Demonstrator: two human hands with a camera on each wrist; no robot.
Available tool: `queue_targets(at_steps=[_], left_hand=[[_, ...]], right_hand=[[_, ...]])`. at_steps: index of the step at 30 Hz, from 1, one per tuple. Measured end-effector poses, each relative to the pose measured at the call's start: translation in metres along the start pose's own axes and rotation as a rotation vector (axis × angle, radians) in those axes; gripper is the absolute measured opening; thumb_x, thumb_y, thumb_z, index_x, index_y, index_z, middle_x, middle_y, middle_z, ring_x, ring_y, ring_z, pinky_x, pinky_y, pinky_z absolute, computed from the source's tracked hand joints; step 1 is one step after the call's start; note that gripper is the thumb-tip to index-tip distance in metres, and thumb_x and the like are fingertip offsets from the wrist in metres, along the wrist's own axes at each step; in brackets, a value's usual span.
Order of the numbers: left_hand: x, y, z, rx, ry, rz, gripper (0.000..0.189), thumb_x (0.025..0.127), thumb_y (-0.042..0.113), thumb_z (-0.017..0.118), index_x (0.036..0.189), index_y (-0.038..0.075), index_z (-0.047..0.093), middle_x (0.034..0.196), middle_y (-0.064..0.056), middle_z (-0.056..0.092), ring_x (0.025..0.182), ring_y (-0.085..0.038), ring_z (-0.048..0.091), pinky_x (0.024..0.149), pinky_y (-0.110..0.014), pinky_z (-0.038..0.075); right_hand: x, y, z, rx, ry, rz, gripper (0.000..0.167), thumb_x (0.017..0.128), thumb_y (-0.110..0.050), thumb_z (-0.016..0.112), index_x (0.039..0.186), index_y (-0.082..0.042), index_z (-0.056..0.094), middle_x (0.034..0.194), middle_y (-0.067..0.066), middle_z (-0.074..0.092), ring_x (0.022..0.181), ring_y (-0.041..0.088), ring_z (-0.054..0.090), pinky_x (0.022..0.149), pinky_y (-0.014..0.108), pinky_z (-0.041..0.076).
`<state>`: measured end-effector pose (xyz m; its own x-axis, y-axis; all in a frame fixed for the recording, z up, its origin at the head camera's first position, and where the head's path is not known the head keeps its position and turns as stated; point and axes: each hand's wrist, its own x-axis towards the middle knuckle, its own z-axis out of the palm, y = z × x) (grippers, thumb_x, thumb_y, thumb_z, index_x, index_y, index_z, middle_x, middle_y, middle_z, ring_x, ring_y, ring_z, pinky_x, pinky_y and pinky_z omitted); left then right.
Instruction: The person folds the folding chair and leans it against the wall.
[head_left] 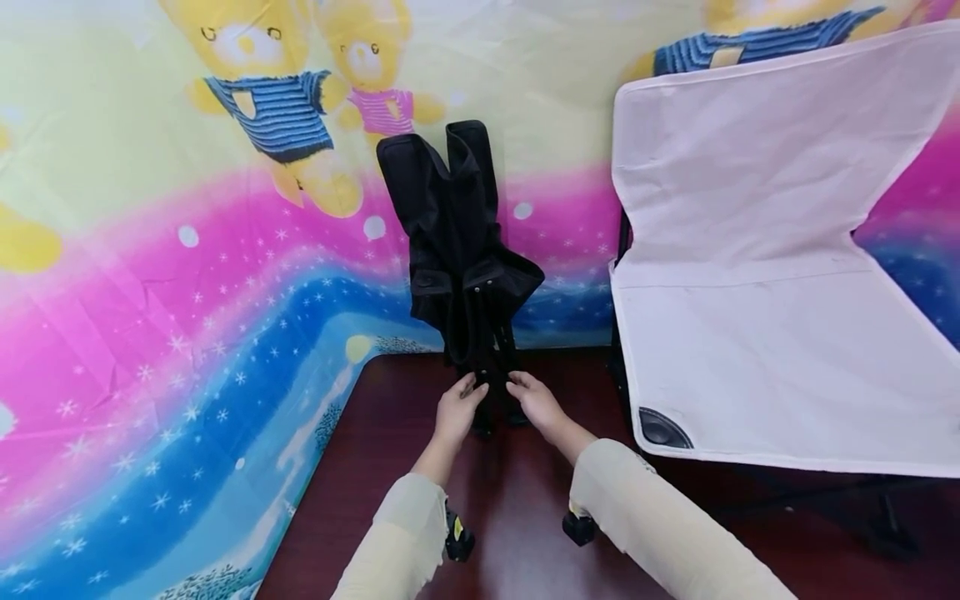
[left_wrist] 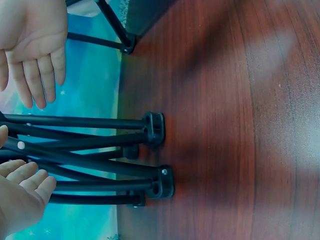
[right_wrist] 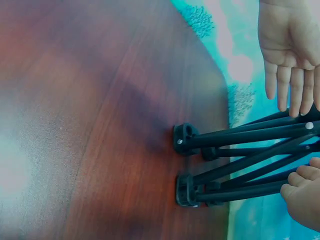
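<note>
A folded black fabric chair point(head_left: 453, 217) stands upright on the dark red wooden table, leaning by the wall cloth. Its bundled black legs point(left_wrist: 90, 160) end in plastic feet point(right_wrist: 186, 190) on the wood. My left hand point(head_left: 457, 408) is at the left of the leg bundle, my right hand point(head_left: 542, 406) at its right. Both hands have loosely extended fingers, with nothing gripped between them. In the left wrist view the right hand point(left_wrist: 35, 50) shows straight fingers apart from the legs. Whether any fingertip touches the tubes, I cannot tell.
An unfolded white chair point(head_left: 750, 333) with a dark corner patch stands to the right, near my right forearm. Behind hangs a colourful cloth point(head_left: 247, 250) with cartoon bears. The table's point(head_left: 360, 467) left edge runs along the cloth.
</note>
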<state>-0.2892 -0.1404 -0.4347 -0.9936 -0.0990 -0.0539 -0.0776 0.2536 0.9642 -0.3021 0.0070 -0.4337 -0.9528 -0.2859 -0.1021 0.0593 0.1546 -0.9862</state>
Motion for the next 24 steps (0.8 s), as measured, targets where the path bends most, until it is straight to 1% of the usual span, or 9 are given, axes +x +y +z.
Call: queue_targets(at_steps=[3,5,10,15,20,24], left_hand=[[-0.003,0.005,-0.002,-0.038,-0.005,0.006,0.052,0.086,0.026,0.052,0.131,0.004,0.036,0.132,-0.011,0.037,0.121,-0.025,0.032,0.093,-0.042,0.032],[-0.006,0.008,-0.003,-0.052,-0.011,0.021,0.052,0.086,0.027,0.052,0.131,0.004,0.037,0.131,-0.012,0.037,0.120,-0.026,0.033,0.093,-0.042,0.032],[-0.015,0.017,-0.005,-0.036,-0.030,0.063,0.050,0.086,0.027,0.052,0.129,0.005,0.040,0.130,-0.012,0.039,0.120,-0.025,0.034,0.094,-0.043,0.031],[-0.024,0.024,-0.007,-0.034,-0.042,0.104,0.048,0.085,0.027,0.054,0.127,0.006,0.043,0.128,-0.013,0.041,0.119,-0.024,0.036,0.095,-0.041,0.030],[-0.033,0.030,-0.008,-0.029,-0.077,0.125,0.048,0.085,0.028,0.054,0.127,0.008,0.043,0.129,-0.010,0.041,0.119,-0.022,0.035,0.095,-0.040,0.030],[-0.039,0.034,-0.010,-0.040,-0.106,0.138,0.051,0.084,0.032,0.054,0.127,0.008,0.043,0.130,-0.010,0.040,0.120,-0.022,0.034,0.095,-0.041,0.029]], right_hand=[[-0.006,-0.004,-0.004,0.026,0.008,-0.020,0.046,0.093,-0.022,0.038,0.132,0.000,0.030,0.135,0.020,0.028,0.122,0.032,0.026,0.096,0.047,0.025],[-0.009,-0.007,-0.007,0.045,0.015,-0.022,0.045,0.093,-0.021,0.038,0.132,-0.001,0.030,0.135,0.020,0.028,0.122,0.032,0.026,0.096,0.048,0.024],[-0.019,-0.012,-0.013,0.069,0.038,-0.025,0.045,0.093,-0.022,0.037,0.132,-0.002,0.031,0.135,0.018,0.028,0.122,0.031,0.027,0.096,0.048,0.024],[-0.032,-0.018,-0.018,0.067,0.056,-0.049,0.044,0.092,-0.024,0.038,0.131,-0.003,0.033,0.134,0.017,0.031,0.121,0.031,0.028,0.097,0.049,0.022],[-0.046,-0.022,-0.021,0.064,0.044,-0.062,0.045,0.092,-0.026,0.038,0.131,-0.003,0.034,0.134,0.017,0.032,0.122,0.030,0.028,0.097,0.050,0.021],[-0.055,-0.027,-0.021,0.063,0.035,-0.083,0.044,0.092,-0.025,0.038,0.130,-0.004,0.035,0.132,0.017,0.034,0.121,0.029,0.029,0.097,0.050,0.020]])
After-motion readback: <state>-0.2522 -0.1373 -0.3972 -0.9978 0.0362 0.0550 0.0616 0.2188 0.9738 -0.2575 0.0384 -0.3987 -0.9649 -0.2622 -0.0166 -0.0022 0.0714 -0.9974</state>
